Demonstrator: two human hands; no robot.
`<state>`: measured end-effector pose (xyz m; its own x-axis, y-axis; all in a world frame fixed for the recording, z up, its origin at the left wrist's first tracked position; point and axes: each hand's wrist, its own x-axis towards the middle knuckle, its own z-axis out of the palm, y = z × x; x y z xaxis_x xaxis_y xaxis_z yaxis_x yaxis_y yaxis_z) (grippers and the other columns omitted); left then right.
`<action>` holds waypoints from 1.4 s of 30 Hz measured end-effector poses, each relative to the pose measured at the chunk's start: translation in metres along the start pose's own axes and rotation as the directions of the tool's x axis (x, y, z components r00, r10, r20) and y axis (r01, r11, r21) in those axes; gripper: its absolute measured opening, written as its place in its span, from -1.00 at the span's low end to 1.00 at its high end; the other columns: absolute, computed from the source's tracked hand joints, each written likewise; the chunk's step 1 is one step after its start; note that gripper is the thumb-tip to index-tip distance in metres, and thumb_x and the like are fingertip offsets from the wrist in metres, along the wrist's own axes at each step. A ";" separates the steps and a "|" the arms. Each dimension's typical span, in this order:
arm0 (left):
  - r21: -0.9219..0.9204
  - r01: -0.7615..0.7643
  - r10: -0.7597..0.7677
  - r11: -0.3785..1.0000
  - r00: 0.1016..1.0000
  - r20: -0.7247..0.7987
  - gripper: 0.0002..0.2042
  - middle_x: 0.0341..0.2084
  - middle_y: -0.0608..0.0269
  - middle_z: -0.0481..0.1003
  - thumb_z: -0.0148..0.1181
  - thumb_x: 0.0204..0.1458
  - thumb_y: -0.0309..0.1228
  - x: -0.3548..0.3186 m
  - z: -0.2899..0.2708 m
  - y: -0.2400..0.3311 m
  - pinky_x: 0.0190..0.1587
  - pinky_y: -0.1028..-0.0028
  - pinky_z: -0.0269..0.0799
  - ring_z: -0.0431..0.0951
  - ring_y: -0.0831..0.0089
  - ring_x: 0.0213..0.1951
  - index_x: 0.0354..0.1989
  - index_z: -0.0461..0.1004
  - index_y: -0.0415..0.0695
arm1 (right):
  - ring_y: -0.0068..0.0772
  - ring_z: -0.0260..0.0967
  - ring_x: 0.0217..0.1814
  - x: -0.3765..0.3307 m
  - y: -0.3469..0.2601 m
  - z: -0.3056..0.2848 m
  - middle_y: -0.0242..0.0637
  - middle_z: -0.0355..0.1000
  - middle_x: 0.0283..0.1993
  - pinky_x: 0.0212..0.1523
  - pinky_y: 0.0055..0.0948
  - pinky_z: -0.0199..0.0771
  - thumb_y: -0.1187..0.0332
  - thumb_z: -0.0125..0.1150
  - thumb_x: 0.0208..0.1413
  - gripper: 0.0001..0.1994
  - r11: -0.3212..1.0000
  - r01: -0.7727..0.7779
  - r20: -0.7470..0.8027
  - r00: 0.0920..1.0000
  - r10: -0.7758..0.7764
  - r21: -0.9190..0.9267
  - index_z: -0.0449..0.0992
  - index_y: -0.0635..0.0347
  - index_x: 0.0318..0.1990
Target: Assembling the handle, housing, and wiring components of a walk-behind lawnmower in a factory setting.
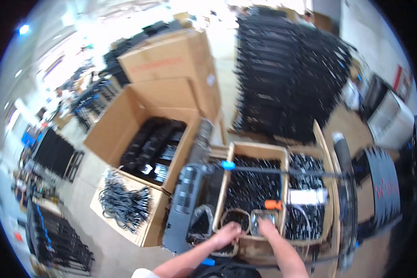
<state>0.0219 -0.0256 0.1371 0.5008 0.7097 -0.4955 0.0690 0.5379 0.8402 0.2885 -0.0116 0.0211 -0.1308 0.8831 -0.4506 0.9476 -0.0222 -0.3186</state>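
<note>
My left hand (230, 233) is at the near edge of a round tub (236, 214) holding small dark parts. Its fingers are curled together, and what they hold, if anything, cannot be made out. To its right, my right hand (267, 227) reaches down into a small rectangular see-through container (262, 214); its fingertips are hidden and blurred. Behind both containers lies a large open cardboard box (283, 160) full of small black parts. An orange-handled tool (274, 204) rests over that box, near its right wall.
A grey plastic housing (180, 208) stands left of the box. Dark bars (310, 172) cross above the parts. A bundle of grey cords (125, 204) lies on cardboard at left, beside an open carton (141, 99) of black pieces. Tall black stacks (287, 74) rise behind.
</note>
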 end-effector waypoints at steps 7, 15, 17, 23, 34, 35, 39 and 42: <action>-0.108 -0.069 0.042 0.992 0.971 -0.237 -0.76 -0.21 0.34 0.58 0.07 0.40 -0.31 -0.075 0.008 -0.028 -0.38 0.57 0.40 0.45 0.64 -0.41 0.12 0.39 -0.15 | 0.18 0.62 -0.02 0.012 0.005 -0.006 0.13 0.64 -0.12 0.09 0.06 0.60 0.27 0.17 0.13 -0.71 0.963 0.230 0.018 0.973 -0.230 -0.143 0.70 0.27 -0.17; 0.105 -0.054 0.080 0.993 0.962 -0.261 -0.75 -0.32 0.36 0.59 0.11 0.38 -0.25 -0.039 0.003 -0.041 -0.50 0.57 0.35 0.43 0.64 -0.49 0.05 0.43 -0.14 | 0.21 0.59 0.00 0.009 0.023 -0.007 0.16 0.63 -0.12 0.17 0.02 0.52 0.06 0.29 0.14 -0.68 0.976 0.124 -0.224 0.971 -0.082 0.178 0.77 0.08 -0.19; 0.125 -0.054 0.086 0.991 0.961 -0.262 -0.75 -0.32 0.35 0.60 0.11 0.37 -0.24 -0.034 0.005 -0.043 -0.49 0.57 0.36 0.44 0.63 -0.48 0.04 0.43 -0.14 | 0.21 0.59 0.01 0.011 0.019 -0.007 0.17 0.62 -0.12 0.18 0.02 0.52 0.07 0.28 0.15 -0.67 0.979 0.063 -0.216 0.976 -0.021 0.192 0.76 0.13 -0.19; 0.129 -0.029 0.060 0.991 0.967 -0.246 -0.73 -0.34 0.31 0.62 0.08 0.38 -0.23 -0.031 0.000 -0.040 -0.52 0.55 0.40 0.49 0.60 -0.53 0.04 0.43 -0.18 | 0.04 0.66 -0.18 0.012 0.012 -0.012 0.07 0.66 -0.30 -0.06 -0.09 0.59 0.26 0.28 0.15 -0.74 0.912 0.001 -0.243 0.964 0.108 0.410 0.72 0.31 -0.31; 0.004 -0.042 0.042 0.999 0.986 -0.162 -0.71 -0.27 0.39 0.59 0.08 0.41 -0.15 -0.025 -0.003 -0.041 -0.45 0.57 0.41 0.47 0.65 -0.47 0.10 0.43 -0.07 | -0.34 0.56 -0.33 -0.019 -0.046 -0.028 -0.30 0.56 -0.30 -0.32 -0.31 0.58 0.30 0.24 0.37 -0.86 -0.124 -0.193 0.170 0.970 -0.173 0.973 0.59 0.16 -0.09; -0.008 -0.061 0.059 0.998 0.985 -0.160 -0.71 -0.28 0.38 0.59 0.08 0.41 -0.15 -0.024 -0.002 -0.043 -0.45 0.58 0.41 0.48 0.65 -0.47 0.10 0.43 -0.08 | -0.39 0.54 -0.38 -0.024 -0.064 -0.034 -0.32 0.57 -0.32 -0.36 -0.38 0.56 0.32 0.24 0.35 -0.87 0.029 -0.121 0.124 0.979 -0.164 0.992 0.60 0.16 -0.11; -0.032 -0.083 0.077 0.996 0.984 -0.161 -0.72 -0.29 0.37 0.57 0.07 0.41 -0.17 -0.020 0.003 -0.046 -0.47 0.56 0.43 0.49 0.64 -0.47 0.09 0.42 -0.10 | -0.57 0.48 -0.48 -0.042 -0.091 -0.045 -0.34 0.58 -0.38 -0.46 -0.52 0.47 0.34 0.26 0.30 -0.85 0.418 0.083 0.002 0.980 -0.199 0.904 0.63 0.22 -0.15; -0.008 -0.084 0.081 0.996 0.980 -0.183 -0.68 -0.30 0.36 0.55 0.05 0.42 -0.16 -0.028 0.002 -0.038 -0.43 0.55 0.45 0.50 0.62 -0.43 0.12 0.42 -0.14 | -0.53 0.52 -0.42 -0.049 -0.107 -0.054 -0.29 0.60 -0.37 -0.37 -0.45 0.52 0.36 0.25 0.26 -0.84 0.661 0.134 -0.011 0.982 -0.186 0.739 0.66 0.25 -0.16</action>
<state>0.0073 -0.0663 0.1197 0.3386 0.8221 -0.4577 0.0198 0.4801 0.8770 0.2098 -0.0273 0.1224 -0.3017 0.8770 -0.3740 0.3936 -0.2427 -0.8867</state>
